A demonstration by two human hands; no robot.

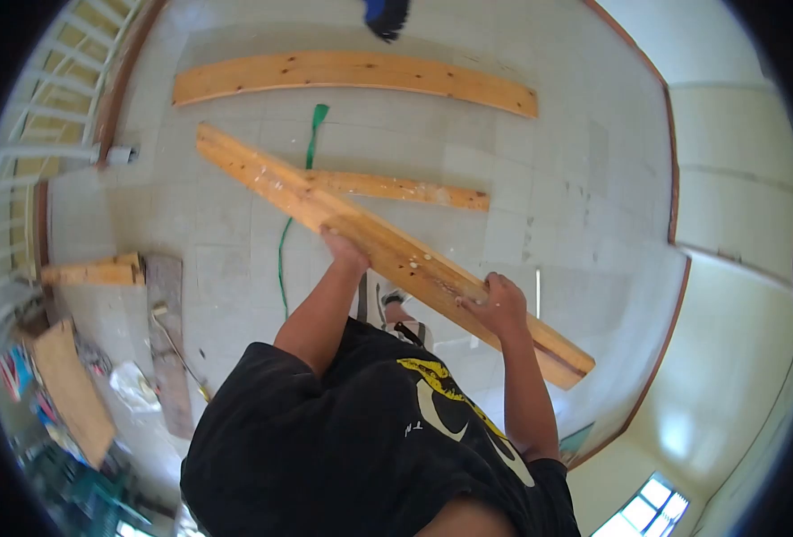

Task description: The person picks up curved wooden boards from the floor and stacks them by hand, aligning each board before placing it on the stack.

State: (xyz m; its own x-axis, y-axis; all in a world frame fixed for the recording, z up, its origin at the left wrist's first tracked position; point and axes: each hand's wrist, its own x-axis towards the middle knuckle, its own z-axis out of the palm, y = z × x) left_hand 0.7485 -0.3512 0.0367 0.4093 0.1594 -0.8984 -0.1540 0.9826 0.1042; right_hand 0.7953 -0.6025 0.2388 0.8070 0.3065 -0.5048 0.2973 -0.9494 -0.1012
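In the head view a long wooden plank (387, 248) slants across in front of me, its far end up at the left and its near end down at the right. White specks and dark knots mark its face. My left hand (345, 248) grips the lower edge near the middle. Farther right, my right hand (501, 304) is wrapped over the board with its thumb on the face. Behind it on the tiled floor lies a shorter wooden board (414, 191), partly hidden by the plank. A wide board (352, 72) lies farther off.
A green strap (313, 134) trails over the floor. At left stand a white railing (65, 80), short boards (97, 271), a dark weathered plank (166, 349) and a long-handled tool (174, 340). A brown panel (74, 389) leans among clutter. A wall (737, 206) is at right.
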